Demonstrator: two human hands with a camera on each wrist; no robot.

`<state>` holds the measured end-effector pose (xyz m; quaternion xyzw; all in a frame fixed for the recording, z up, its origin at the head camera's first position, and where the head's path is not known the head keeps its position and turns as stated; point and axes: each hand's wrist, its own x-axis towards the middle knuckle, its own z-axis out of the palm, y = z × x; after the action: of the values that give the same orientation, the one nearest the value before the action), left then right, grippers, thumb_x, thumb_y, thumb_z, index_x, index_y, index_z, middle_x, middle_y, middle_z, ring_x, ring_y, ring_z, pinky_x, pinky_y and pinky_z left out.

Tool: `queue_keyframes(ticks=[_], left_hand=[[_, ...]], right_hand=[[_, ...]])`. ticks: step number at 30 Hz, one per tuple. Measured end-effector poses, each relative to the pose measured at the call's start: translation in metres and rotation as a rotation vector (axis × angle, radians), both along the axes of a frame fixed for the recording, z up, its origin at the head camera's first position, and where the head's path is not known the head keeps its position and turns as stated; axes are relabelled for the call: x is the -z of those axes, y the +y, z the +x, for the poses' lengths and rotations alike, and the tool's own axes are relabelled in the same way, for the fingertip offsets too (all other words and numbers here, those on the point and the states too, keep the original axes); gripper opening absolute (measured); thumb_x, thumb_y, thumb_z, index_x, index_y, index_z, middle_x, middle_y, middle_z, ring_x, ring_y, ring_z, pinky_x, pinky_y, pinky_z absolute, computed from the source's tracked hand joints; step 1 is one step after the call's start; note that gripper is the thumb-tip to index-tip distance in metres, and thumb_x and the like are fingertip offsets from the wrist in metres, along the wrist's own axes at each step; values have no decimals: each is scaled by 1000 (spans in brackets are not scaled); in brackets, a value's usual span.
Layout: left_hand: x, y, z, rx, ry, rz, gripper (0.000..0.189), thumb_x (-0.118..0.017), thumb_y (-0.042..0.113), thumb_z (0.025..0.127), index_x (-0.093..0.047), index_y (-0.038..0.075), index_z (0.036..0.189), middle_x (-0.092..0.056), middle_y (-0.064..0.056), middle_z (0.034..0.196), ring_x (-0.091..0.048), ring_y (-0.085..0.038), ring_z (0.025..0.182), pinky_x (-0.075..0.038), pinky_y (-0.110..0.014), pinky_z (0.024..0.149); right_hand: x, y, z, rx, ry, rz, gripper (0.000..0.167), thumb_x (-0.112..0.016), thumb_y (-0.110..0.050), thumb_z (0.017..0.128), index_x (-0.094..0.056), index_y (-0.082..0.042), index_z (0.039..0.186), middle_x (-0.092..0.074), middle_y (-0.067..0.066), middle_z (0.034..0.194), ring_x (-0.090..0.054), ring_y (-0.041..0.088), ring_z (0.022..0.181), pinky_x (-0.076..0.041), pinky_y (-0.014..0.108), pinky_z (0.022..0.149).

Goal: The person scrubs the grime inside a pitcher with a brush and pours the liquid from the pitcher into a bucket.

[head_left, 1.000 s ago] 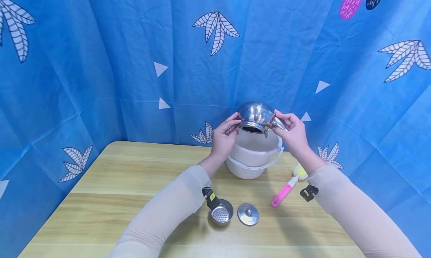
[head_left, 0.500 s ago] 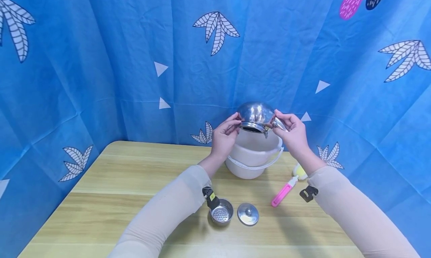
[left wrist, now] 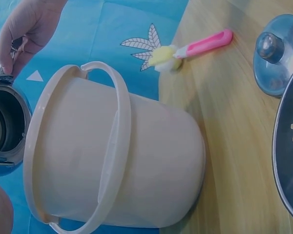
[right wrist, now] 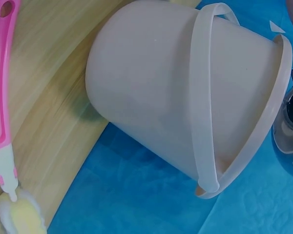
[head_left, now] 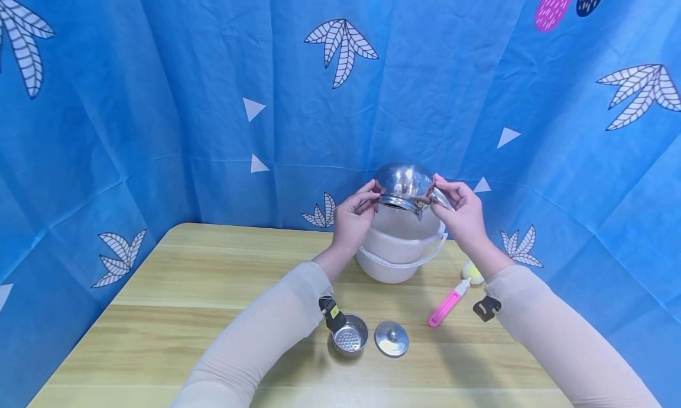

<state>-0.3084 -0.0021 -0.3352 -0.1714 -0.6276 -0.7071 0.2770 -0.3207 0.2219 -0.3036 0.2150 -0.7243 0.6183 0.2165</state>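
A shiny steel teapot (head_left: 405, 178) hangs upside down over a white bucket (head_left: 391, 255), its uncovered mouth facing down. On its left side my left hand (head_left: 353, 214) grips it with curled fingers; the part under those fingers is hidden. My right hand (head_left: 461, 211) pinches a bright curved metal part at the teapot's right side, and I cannot tell whether that is spout or handle. The left wrist view looks into the teapot's dark round mouth (left wrist: 7, 119), just beyond the bucket's rim (left wrist: 34, 141).
Nearer on the wooden table (head_left: 213, 313) sit a perforated steel strainer (head_left: 349, 339) and a round steel lid (head_left: 392, 339) with a knob. A sponge brush (head_left: 448, 307) with a pink handle lies right of the bucket. Blue patterned cloth (head_left: 223, 130) hangs behind the table.
The teapot has tipped slightly, so less of its dark mouth shows in the head view. Both hands keep their hold, and the things on the table stay put.
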Motion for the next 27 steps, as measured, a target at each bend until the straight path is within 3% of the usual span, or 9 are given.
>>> queue_keyframes(ticks=[7,15,22,27], left_hand=[[14,0,-18,-5,-13,-3,23,-67,-15,87,-74,-2,104,-64,-3,135,-63,-19,121,-53,-22,94],[16,-2,-19,-7,23,-12,22,-68,-13,86,-75,1,102,-65,2,133,-64,-16,119,-53,-22,92],[19,-2,-20,-27,29,-22,21,-69,-12,87,-75,2,100,-66,0,132,-64,-17,119,-53,-21,92],[20,-2,-21,-26,45,-20,22,-69,-14,86,-75,2,101,-65,0,133,-64,-16,118,-54,-22,91]], right_hand=[[2,-2,0,9,29,11,35,-67,15,84,-60,6,117,-56,13,142,-54,18,132,-43,20,105],[1,-4,2,14,44,27,38,-66,17,83,-58,9,120,-55,13,142,-54,16,131,-43,20,105],[-11,-13,21,26,44,60,36,-64,18,84,-55,15,119,-54,18,142,-54,18,132,-43,20,105],[-11,-15,24,46,47,76,36,-64,17,84,-54,15,119,-54,19,142,-54,19,132,-42,21,106]])
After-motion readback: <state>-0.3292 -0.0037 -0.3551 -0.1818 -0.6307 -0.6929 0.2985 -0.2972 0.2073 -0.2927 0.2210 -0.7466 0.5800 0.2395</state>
